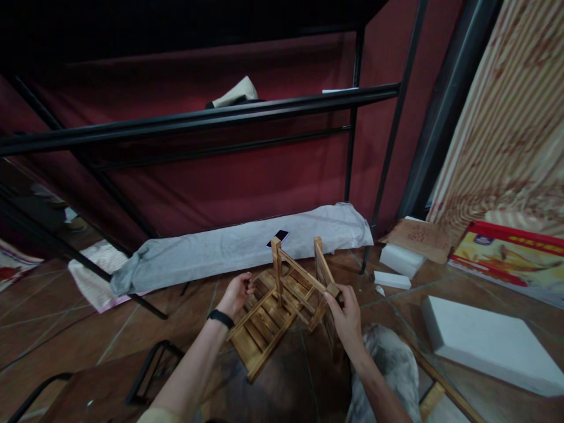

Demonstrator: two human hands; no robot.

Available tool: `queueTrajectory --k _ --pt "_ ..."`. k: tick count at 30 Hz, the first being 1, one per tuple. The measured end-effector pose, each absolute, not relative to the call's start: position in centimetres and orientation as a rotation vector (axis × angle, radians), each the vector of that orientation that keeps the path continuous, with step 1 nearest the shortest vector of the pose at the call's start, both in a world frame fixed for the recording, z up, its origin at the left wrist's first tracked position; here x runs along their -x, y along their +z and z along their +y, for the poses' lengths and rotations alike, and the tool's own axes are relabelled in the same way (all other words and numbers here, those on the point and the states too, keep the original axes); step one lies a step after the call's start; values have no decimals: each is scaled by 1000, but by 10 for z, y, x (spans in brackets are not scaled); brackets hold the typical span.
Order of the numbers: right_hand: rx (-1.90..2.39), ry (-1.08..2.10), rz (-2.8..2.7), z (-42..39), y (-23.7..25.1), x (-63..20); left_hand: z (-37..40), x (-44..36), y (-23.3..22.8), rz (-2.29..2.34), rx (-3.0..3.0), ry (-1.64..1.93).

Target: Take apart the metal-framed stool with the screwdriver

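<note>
Currently wooden rack (275, 305) tilted above tiled floor (88, 329), legs up | left hand (235, 294) clamps slatted edge, steadying it | right hand (348, 314) closed on side piece (326, 276), bracing | white foam blocks (484, 338) lie right

One wooden rack (273, 305) is in view, with two hands on it: a left hand (237, 292) and a right hand (348, 314), the left wrist bearing one black band (220, 318). Three white foam blocks lie at the right: a large one (484, 341) near, a small one (392, 279) and a thicker one (400, 258) farther off. There is also one long grey cloth (238, 247), one black phone (277, 237) on it, and one red and yellow box (506, 261) at the far right.
</note>
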State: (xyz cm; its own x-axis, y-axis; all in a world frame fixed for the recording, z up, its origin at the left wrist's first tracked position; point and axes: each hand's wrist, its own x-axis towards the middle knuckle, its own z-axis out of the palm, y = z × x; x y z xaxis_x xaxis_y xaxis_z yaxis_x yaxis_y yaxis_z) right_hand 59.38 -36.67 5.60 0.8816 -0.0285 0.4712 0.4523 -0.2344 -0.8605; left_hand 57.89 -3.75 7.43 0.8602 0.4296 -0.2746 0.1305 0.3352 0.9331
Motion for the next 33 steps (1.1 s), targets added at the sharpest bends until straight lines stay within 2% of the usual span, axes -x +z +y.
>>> queueTrajectory --k 10,17,22,27,33 --pt "1725 -439 -322 -358 60 -587 -88 -640 74 472 -1657 466" --pt "1665 -332 -348 -357 49 -580 -74 -667 58 330 -2064 590" --pt "1655 -246 -387 -373 29 -585 -64 -671 55 261 -2253 535" --pt "1719 -166 -394 -389 10 -593 -72 -659 81 312 -2536 511" --pt "1735 -144 -271 -396 -16 -598 -85 -633 136 312 -2872 754"
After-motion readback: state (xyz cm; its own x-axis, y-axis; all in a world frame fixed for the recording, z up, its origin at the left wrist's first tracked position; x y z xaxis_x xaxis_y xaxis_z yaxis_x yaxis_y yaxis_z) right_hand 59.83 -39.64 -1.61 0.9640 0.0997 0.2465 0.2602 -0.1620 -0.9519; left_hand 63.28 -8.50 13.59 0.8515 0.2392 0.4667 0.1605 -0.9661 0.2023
